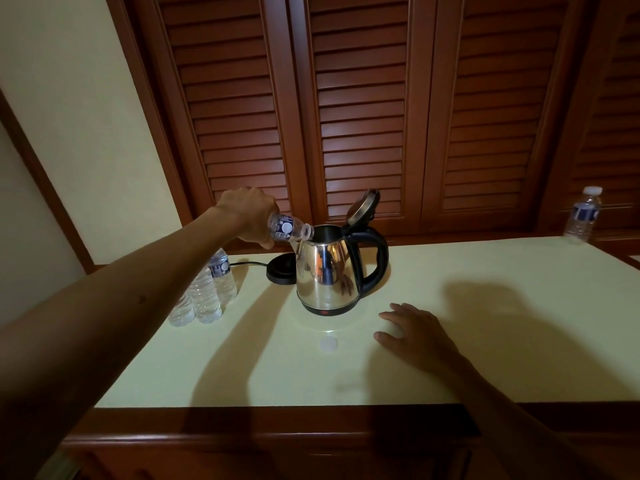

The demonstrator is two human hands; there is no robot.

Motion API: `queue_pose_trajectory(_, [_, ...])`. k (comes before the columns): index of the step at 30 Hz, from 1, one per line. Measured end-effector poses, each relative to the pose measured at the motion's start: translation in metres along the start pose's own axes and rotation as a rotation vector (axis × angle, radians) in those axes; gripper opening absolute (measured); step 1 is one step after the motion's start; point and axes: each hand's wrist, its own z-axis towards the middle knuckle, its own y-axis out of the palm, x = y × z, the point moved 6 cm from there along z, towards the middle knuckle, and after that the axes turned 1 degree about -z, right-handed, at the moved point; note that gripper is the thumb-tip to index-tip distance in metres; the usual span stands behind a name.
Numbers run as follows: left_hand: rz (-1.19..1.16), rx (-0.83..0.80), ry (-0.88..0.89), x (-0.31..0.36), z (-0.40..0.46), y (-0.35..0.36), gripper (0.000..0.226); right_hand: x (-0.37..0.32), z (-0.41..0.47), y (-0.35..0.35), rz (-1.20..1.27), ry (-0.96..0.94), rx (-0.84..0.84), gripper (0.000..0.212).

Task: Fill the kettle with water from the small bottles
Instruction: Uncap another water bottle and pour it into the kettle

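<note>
A steel kettle [327,271] with a black handle stands on the pale tabletop [485,323], its lid [363,204] tipped open. My left hand [247,214] grips a small water bottle [289,227], tilted sideways with its mouth at the kettle's rim. My right hand [414,332] rests flat on the table, right of the kettle, holding nothing. A white bottle cap [328,343] lies in front of the kettle.
Three small bottles [207,292] stand together at the left edge. Another bottle [583,216] is upright at the far right back. The black kettle base [280,273] with its cord sits behind the kettle. Louvred wooden doors rise behind the table.
</note>
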Motion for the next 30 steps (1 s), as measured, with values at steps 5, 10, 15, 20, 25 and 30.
queue_pose_trajectory(5, [0.043, 0.012, 0.016, 0.0, 0.004, -0.004, 0.068, 0.0, -0.001, 0.0, 0.0, -0.006, 0.005, 0.059])
queue_pose_trajectory(10, [0.07, 0.015, 0.037, 0.0, 0.011, -0.004, 0.07, 0.003, 0.001, 0.002, 0.017, -0.001, 0.003, 0.059])
queue_pose_trajectory(15, [0.119, 0.034, 0.056, 0.002, 0.015, -0.008, 0.071, 0.004, 0.002, 0.004, 0.014, 0.007, 0.01, 0.059])
queue_pose_trajectory(20, [0.167, 0.029, 0.068, 0.003, 0.02, -0.011, 0.072, 0.003, 0.001, 0.003, 0.018, 0.015, 0.0, 0.062])
queue_pose_trajectory(25, [0.185, 0.023, 0.086, 0.007, 0.024, -0.016, 0.071, 0.005, 0.002, 0.004, 0.035, 0.013, -0.001, 0.061])
queue_pose_trajectory(30, [0.207, 0.008, 0.091, 0.007, 0.027, -0.018, 0.071, 0.006, 0.002, 0.005, 0.03, 0.016, -0.004, 0.061])
